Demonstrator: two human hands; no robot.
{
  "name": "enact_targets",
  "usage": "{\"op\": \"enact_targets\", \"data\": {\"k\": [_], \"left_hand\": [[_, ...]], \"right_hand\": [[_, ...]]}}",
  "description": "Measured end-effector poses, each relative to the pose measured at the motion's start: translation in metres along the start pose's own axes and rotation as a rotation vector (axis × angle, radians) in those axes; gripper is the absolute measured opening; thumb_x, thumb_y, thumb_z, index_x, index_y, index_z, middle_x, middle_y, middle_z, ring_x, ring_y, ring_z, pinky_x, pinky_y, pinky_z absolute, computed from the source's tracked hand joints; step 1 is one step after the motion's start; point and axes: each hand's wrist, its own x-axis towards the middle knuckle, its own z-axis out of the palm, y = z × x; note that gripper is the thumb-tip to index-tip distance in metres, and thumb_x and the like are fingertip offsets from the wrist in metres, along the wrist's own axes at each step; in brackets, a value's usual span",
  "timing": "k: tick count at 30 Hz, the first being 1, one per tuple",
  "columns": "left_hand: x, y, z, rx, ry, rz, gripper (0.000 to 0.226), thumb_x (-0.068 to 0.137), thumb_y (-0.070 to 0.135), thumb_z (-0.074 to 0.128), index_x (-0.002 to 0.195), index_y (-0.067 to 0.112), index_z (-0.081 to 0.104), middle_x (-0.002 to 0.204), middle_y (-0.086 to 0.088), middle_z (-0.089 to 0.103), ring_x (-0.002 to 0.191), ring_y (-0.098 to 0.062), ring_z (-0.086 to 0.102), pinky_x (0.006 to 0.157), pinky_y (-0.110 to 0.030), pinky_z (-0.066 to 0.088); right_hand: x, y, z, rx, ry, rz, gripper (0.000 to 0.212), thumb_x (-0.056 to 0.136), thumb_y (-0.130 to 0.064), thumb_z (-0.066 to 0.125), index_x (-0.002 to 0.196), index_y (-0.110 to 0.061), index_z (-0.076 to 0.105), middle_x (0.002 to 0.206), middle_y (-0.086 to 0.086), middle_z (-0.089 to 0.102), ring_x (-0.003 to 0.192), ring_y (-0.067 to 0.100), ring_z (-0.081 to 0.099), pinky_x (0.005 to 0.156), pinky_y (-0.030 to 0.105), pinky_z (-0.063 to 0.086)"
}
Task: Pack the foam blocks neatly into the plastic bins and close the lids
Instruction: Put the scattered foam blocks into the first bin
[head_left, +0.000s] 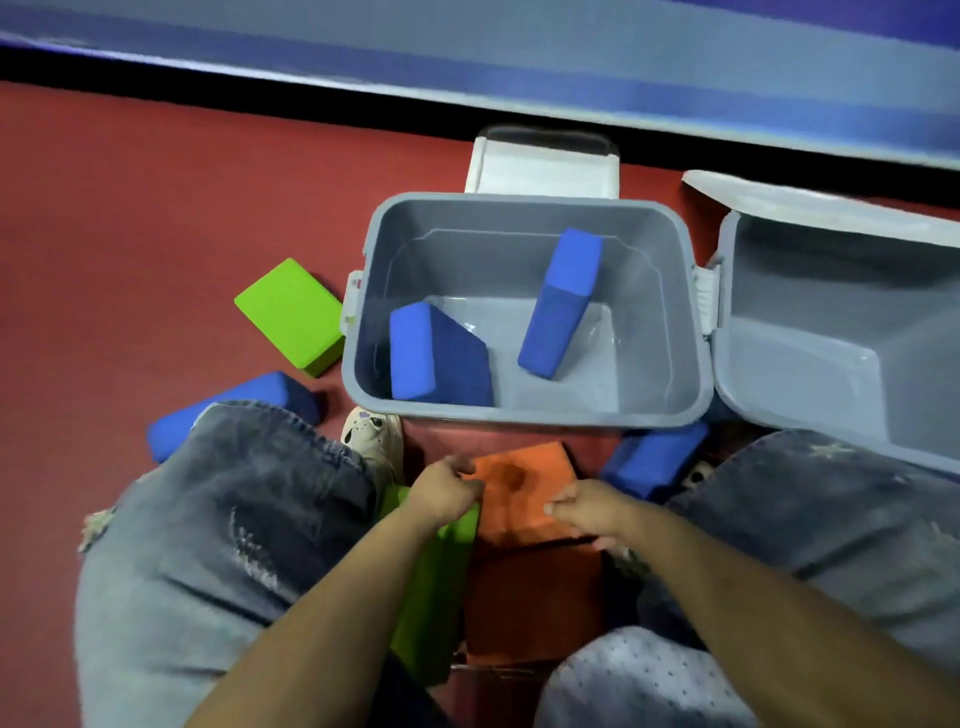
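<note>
left hand (447, 491): fingers curled onto the left edge of the orange foam block (524, 493), pinching it where it meets the green foam block (434, 587) beside it.
right hand (587, 512): fingers curled over the right edge of the same orange block; how deep the grip goes I cannot tell, as the fingertips are blurred.
orange foam block: on the floor just in front of the grey bin (524, 415), between the person's knees, lying on a darker red block (535, 608).
risk, grip: both hands hold by the edges only; soft foam may bend and slip out on the lift.
risk, neighbours: the green block touches the left hand and could be dragged along.
grey bin: open, its white lid (543, 169) lying behind it.
blocks inside: two blue foam blocks, one (436, 358) leaning at the left wall, one (561, 306) tilted across the middle.
risk, packing: with both blue blocks askew, an orange block dropped on top probably sits crooked, wastes room and may later keep the lid from closing.
second bin (831, 322): right of the grey bin, open, no blocks visible in it.
loose blocks: a green one (291, 317) left of the grey bin, a blue one (228, 410) by the left knee, a blue one (654, 457) at the bin's front right corner.
risk, footing: these lie close to the shoe (374, 436) and knees, easily kicked away.
</note>
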Motion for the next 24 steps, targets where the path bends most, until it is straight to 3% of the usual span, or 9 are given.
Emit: {"op": "enact_targets", "data": {"k": [3, 5, 9, 11, 15, 17, 20, 23, 24], "left_hand": [[0.016, -0.012, 0.006, 0.285, -0.006, -0.099, 0.052, 0.089, 0.038, 0.058, 0.136, 0.02, 0.047, 0.133, -0.016, 0.046, 0.12, -0.036, 0.049, 0.103, -0.036, 0.042], [0.027, -0.015, 0.012, 0.421, -0.004, -0.118, 0.057, 0.088, 0.045, 0.055, 0.139, 0.025, 0.04, 0.138, -0.016, 0.035, 0.126, -0.041, 0.038, 0.107, -0.04, 0.033], [0.053, -0.023, 0.034, 0.642, -0.141, -0.066, 0.057, 0.088, 0.049, 0.053, 0.139, 0.026, 0.042, 0.142, -0.012, 0.038, 0.133, -0.034, 0.027, 0.113, -0.042, 0.024], [0.06, -0.027, 0.041, 0.717, -0.184, -0.053, 0.057, 0.09, 0.05, 0.052, 0.139, 0.023, 0.044, 0.144, -0.012, 0.039, 0.136, -0.03, 0.025, 0.115, -0.041, 0.022], [0.066, -0.037, 0.049, 0.83, -0.182, -0.041, 0.054, 0.091, 0.051, 0.05, 0.137, 0.022, 0.046, 0.145, -0.016, 0.036, 0.137, -0.032, 0.024, 0.114, -0.044, 0.021], [0.072, -0.042, 0.052, 0.845, -0.154, -0.04, 0.048, 0.09, 0.05, 0.051, 0.131, 0.025, 0.05, 0.14, -0.014, 0.042, 0.132, -0.036, 0.03, 0.109, -0.045, 0.028], [0.081, -0.045, 0.054, 0.838, -0.105, -0.073, 0.037, 0.094, 0.037, 0.049, 0.127, 0.021, 0.054, 0.136, -0.01, 0.047, 0.127, -0.032, 0.036, 0.101, -0.038, 0.036], [0.08, -0.04, 0.046, 0.756, -0.076, -0.078, 0.037, 0.09, 0.035, 0.055, 0.122, 0.017, 0.058, 0.13, -0.013, 0.047, 0.117, -0.032, 0.046, 0.094, -0.034, 0.039], [0.08, -0.038, 0.044, 0.734, -0.056, -0.061, 0.038, 0.087, 0.036, 0.058, 0.12, 0.017, 0.059, 0.127, -0.014, 0.048, 0.114, -0.033, 0.047, 0.093, -0.034, 0.039]], "right_hand": [[0.012, 0.01, -0.001, 0.185, -0.005, 0.105, 0.038, 0.095, -0.033, 0.053, 0.13, -0.02, 0.05, 0.126, 0.003, 0.056, 0.099, 0.021, 0.06, 0.081, 0.034, 0.046], [0.022, 0.02, -0.006, 0.28, 0.033, 0.16, 0.037, 0.095, -0.029, 0.052, 0.131, -0.02, 0.049, 0.128, 0.005, 0.055, 0.096, 0.02, 0.056, 0.082, 0.035, 0.043], [0.039, 0.033, -0.015, 0.474, 0.111, 0.23, 0.018, 0.094, -0.026, 0.053, 0.111, -0.025, 0.054, 0.109, 0.005, 0.058, 0.093, 0.02, 0.055, 0.079, 0.034, 0.043], [0.049, 0.036, -0.016, 0.53, 0.153, 0.245, 0.004, 0.092, -0.024, 0.056, 0.095, -0.022, 0.057, 0.099, 0.003, 0.059, 0.087, 0.02, 0.057, 0.075, 0.033, 0.046], [0.066, 0.051, -0.01, 0.55, 0.218, 0.267, 0.02, 0.088, -0.026, 0.061, 0.072, -0.018, 0.053, 0.076, 0.005, 0.057, 0.067, 0.019, 0.055, 0.065, 0.031, 0.049], [0.07, 0.053, -0.006, 0.579, 0.219, 0.293, 0.019, 0.089, -0.027, 0.061, 0.075, -0.017, 0.054, 0.074, 0.004, 0.056, 0.068, 0.021, 0.055, 0.062, 0.027, 0.046], [0.078, 0.047, -0.002, 0.555, 0.198, 0.279, 0.018, 0.089, -0.029, 0.062, 0.104, -0.019, 0.058, 0.102, 0.007, 0.062, 0.095, 0.024, 0.06, 0.081, 0.035, 0.053], [0.084, 0.036, 0.002, 0.563, 0.153, 0.283, 0.02, 0.09, -0.027, 0.06, 0.108, -0.02, 0.056, 0.108, 0.006, 0.06, 0.094, 0.023, 0.058, 0.065, 0.034, 0.055], [0.082, 0.028, 0.002, 0.62, 0.154, 0.285, 0.023, 0.09, -0.024, 0.06, 0.109, -0.013, 0.06, 0.112, 0.012, 0.062, 0.092, 0.025, 0.059, 0.071, 0.039, 0.056]]}}
